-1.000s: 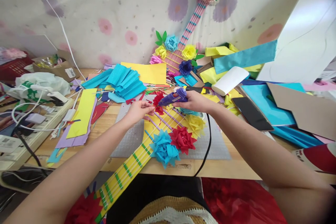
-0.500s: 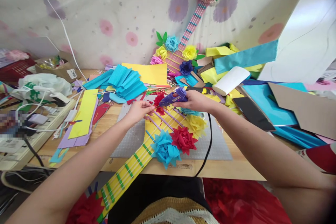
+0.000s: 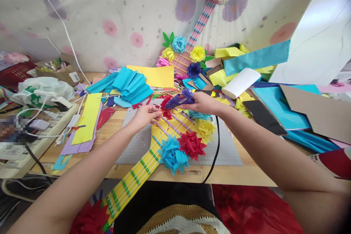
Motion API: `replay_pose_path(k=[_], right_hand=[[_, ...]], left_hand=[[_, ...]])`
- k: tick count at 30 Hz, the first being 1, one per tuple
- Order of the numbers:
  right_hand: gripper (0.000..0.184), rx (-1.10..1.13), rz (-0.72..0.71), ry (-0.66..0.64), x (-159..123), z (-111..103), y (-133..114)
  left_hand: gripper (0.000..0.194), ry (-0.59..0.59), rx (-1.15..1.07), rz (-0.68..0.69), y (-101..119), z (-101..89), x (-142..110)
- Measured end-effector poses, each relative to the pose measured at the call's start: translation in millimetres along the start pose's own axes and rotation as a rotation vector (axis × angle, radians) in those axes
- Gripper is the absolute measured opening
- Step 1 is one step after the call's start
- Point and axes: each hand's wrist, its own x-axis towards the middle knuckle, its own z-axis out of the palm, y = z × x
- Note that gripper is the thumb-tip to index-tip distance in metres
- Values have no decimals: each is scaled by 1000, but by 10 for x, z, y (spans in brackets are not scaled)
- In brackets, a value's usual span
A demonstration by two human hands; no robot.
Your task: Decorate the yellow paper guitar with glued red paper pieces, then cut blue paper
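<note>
right hand (image 3: 202, 103), forearm (image 3: 246, 137) outstretched, around glue gun (image 3: 179, 99)

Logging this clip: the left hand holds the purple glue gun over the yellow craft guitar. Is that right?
Not quite: it is the right hand that holds the purple glue gun over the yellow craft guitar, as the head view shows.

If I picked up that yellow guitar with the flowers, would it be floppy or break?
The yellow guitar is probably light, since it looks made of paper or card. Its neck looks straight past the edge of the table, so it may be fairly stiff. The blue flower might crush easily: its petals look thin.
</note>
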Motion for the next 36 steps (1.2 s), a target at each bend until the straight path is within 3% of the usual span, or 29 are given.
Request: replay_pose_path(k=[6, 10, 18, 23, 28, 32, 36], right_hand=[[42, 24, -6, 15, 16, 13, 23], [43, 64, 62, 46, 20, 10, 64], [47, 362, 222, 224, -181, -109, 305], [46, 508, 377, 436, -386, -141, 629], [42, 507, 532, 692, -553, -5, 981], [44, 378, 738, 657, -638, 218, 1180], [47, 137, 808, 535, -647, 438, 1306]], left_hand=[[31, -8, -8, 20, -41, -5, 35], [30, -13, -20, 26, -33, -4, 22], [32, -100, -137, 40, -92, -30, 4], [31, -94, -192, -8, -124, -100, 3], [27, -63, -219, 4, -86, -127, -6], [22, -43, -236, -11, -46, -78, 0], [20, -31, -235, -13, -12, -4, -4]])
